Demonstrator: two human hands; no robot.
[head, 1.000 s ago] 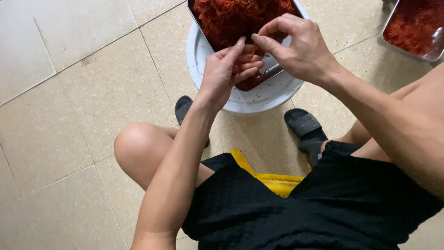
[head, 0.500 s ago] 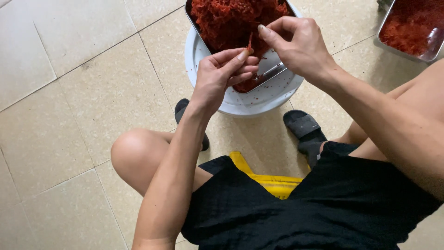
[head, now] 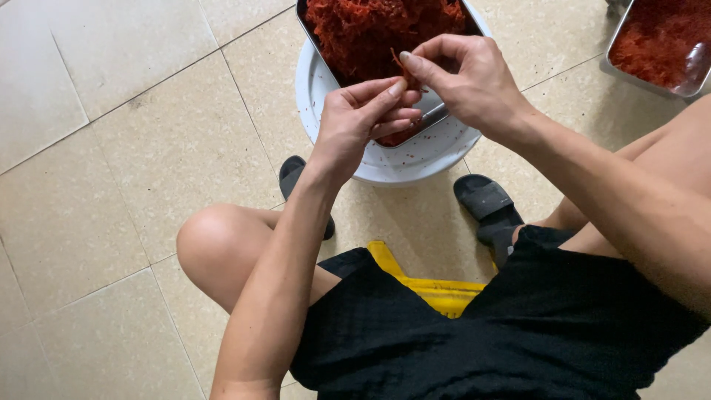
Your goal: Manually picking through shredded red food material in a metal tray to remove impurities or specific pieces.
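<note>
A metal tray (head: 309, 30) heaped with red dried chillies (head: 370, 30) rests on a white round basin (head: 400, 159) on the floor in front of me. My left hand (head: 355, 122) and my right hand (head: 466, 81) meet over the tray's near edge. Between the fingertips of both hands is one small red chilli piece (head: 400, 68). A metal blade or tool (head: 433, 113) shows just under my right hand; I cannot tell which hand holds it.
A second metal tray (head: 652, 44) with red chilli stands at the top right. I sit on a low yellow stool (head: 429, 285), knees apart, black sandals (head: 485, 207) beside the basin. Beige floor tiles lie to the left.
Both hands have lifted slightly off the chilli heap and drawn together, fingers now pinching a single piece. The tray and basin have not moved.
</note>
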